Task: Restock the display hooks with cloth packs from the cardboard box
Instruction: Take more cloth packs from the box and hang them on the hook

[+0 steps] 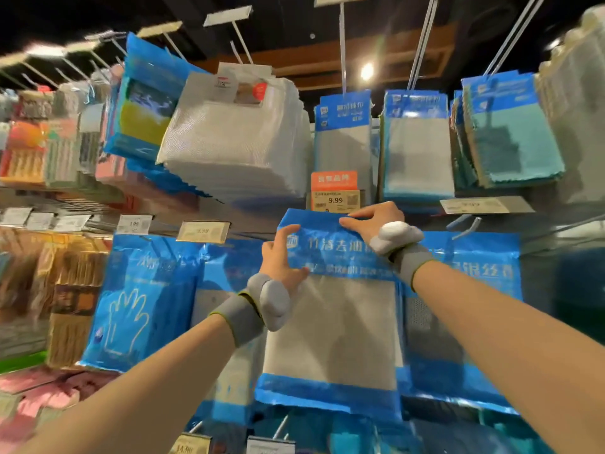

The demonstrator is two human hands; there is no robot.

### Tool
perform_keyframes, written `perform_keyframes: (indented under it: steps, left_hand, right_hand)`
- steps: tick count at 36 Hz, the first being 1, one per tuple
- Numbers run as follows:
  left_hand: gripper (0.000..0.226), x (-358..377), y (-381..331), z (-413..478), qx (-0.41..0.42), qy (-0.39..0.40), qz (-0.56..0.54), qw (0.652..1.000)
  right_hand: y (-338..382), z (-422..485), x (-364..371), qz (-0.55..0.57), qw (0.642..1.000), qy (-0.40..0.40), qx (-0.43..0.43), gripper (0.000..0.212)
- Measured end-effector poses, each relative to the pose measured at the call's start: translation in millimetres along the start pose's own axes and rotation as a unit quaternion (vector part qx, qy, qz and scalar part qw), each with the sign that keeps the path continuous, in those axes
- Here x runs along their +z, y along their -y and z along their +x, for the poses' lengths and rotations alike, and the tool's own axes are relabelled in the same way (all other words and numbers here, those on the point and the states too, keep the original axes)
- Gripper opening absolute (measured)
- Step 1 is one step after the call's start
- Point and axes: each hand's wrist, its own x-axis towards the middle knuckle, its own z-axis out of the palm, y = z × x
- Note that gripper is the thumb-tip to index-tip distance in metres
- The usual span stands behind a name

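Left hand (pixel 281 257), right hand (pixel 373 218), glossy pack (pixel 334 326)

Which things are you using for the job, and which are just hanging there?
For the job: blue cloth pack, left hand, right hand, both gripping it.
Just there: glove pack, white cloth stack, teal cloths, 9.99 price tag.

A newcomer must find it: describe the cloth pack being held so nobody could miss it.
Find the orange sign above the 9.99 price tag mid-display. Just below it is the blue cloth pack with a large grey window. Unlike the glove pack on its left, it is held at its top band by the left hand and right hand.
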Motion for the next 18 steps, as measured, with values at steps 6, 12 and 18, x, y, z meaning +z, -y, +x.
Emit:
perform_keyframes:
  steps: [6,12,18]
  left_hand:
    - [0.079,9,13,4,0.016,0.015,0.029,0.999]
    - [0.081,11,10,12,0.026,0.007,0.027,0.999]
    - [0.085,8,11,25,0.000,0.007,0.054,0.999]
  right_hand:
    - [-17,-9,21,-0.129,0.985,-0.112,-0.032,0.031]
    - [-16,-2,22,-0.098,0.987,-0.121,-0.029,0.030]
    - [1,11,17,-0.100,0.992,-0.074,0.016,0.025]
